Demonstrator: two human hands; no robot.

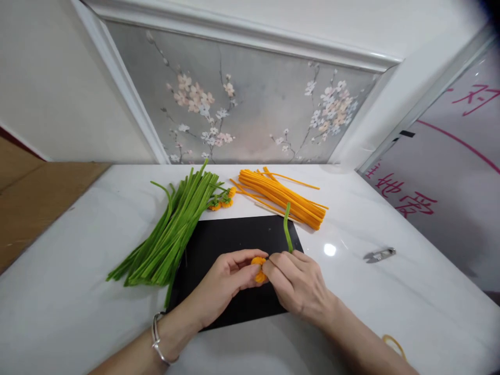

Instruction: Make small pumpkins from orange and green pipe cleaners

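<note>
Between my two hands, above the black mat (pixel 230 234), is a small orange pipe-cleaner flower (pixel 259 271). My left hand (pixel 226 278) pinches its left side between thumb and fingers. From the right, my right hand (pixel 299 278) is closed at the flower's other side, its fingertips partly hidden. A green pipe cleaner (pixel 288 228) passes through my right hand and sticks up beyond the knuckles. Whether its lower end joins the flower is hidden.
Left of the mat lies a bundle of green pipe cleaners (pixel 167 234), with several finished orange flowers (pixel 226 200) beside it. Behind the mat is an orange pipe-cleaner bundle (pixel 281 195). Thread snips (pixel 380 254) lie at right, and a yellow ring (pixel 394 344) is near the front.
</note>
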